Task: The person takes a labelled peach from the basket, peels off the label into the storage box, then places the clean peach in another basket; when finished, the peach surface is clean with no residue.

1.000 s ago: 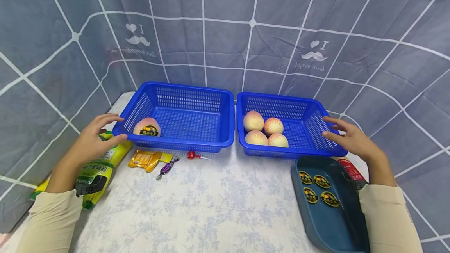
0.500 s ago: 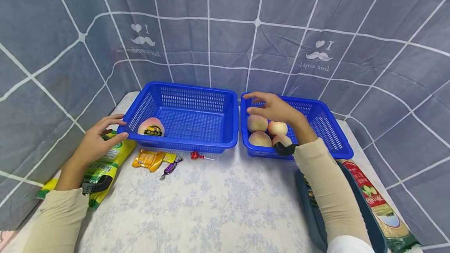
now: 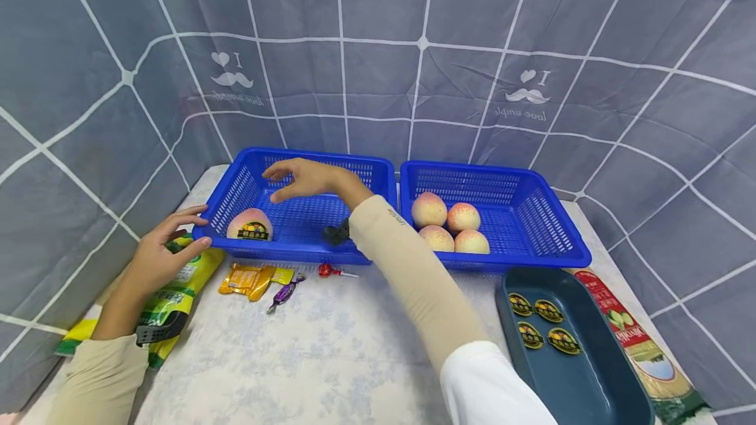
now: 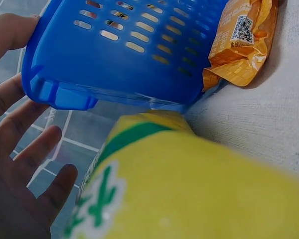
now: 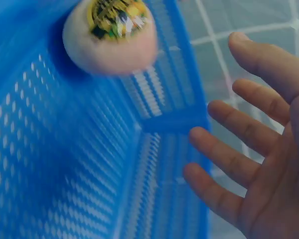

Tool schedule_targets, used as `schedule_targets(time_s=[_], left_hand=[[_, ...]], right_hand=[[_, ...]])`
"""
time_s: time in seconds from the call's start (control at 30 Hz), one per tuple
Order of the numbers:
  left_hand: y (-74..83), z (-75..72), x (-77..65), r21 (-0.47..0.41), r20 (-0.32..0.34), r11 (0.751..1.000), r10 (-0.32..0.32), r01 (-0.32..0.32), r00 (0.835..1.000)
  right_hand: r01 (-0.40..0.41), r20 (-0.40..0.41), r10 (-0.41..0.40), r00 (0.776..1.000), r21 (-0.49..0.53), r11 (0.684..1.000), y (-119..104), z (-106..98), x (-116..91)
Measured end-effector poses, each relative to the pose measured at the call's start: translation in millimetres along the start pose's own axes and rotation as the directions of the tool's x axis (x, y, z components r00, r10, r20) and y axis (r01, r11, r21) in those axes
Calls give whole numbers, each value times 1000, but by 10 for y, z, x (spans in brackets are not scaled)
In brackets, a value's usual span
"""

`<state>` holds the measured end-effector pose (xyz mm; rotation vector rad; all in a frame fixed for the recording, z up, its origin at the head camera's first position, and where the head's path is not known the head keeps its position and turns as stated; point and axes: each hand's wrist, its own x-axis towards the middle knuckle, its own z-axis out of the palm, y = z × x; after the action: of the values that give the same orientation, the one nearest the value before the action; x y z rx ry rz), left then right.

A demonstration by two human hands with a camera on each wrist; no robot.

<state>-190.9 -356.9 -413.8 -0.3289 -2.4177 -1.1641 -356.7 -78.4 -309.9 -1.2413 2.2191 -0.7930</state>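
Note:
My right hand (image 3: 304, 179) hovers over the left blue basket (image 3: 319, 256), fingers spread and holding nothing. Just left of it and below, a pink peach (image 3: 241, 222) with a black-and-gold label lies in that basket's front left corner; the right wrist view shows the peach (image 5: 109, 52) beyond my fingertips. My left hand (image 3: 162, 254) is at the basket's left end, over a yellow-green bag (image 3: 177, 294). In the left wrist view my thumb tip meets the basket rim (image 4: 32, 59), and the other fingers (image 4: 37, 149) extend loosely beside its outer wall.
The right blue basket (image 3: 508, 228) holds several peaches (image 3: 463, 218). A dark teal tray (image 3: 581, 385) bears several round labels (image 3: 564, 340), with a red-and-gold packet (image 3: 640, 346) beside it. Wrapped sweets (image 3: 245, 279) and a red lollipop (image 3: 325, 270) lie before the left basket.
My right hand has swept left, from the far side of the right basket, across its peaches, to above the left basket. My left hand has stayed by the rim.

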Motion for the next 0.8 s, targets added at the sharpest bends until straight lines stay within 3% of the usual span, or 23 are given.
schedule_targets(time_s=[0.17, 0.3, 0.53, 0.8], left_hand=[[46, -2, 7, 21, 16, 1000, -10, 10, 1000], [38, -20, -24, 25, 25, 1000, 1, -2, 1000], [28, 53, -7, 25, 35, 999, 21, -22, 999], [-17, 40, -37, 29, 10, 1000, -10, 9, 1000]], right_hand=[[-24, 121, 30, 992, -46, 999, -63, 195, 299], [-66, 177, 67, 982, -12, 998, -53, 242, 411], [-131, 210, 115, 971, 61, 990, 39, 247, 445], [-142, 273, 131, 953, 21, 990, 52, 330, 505]])
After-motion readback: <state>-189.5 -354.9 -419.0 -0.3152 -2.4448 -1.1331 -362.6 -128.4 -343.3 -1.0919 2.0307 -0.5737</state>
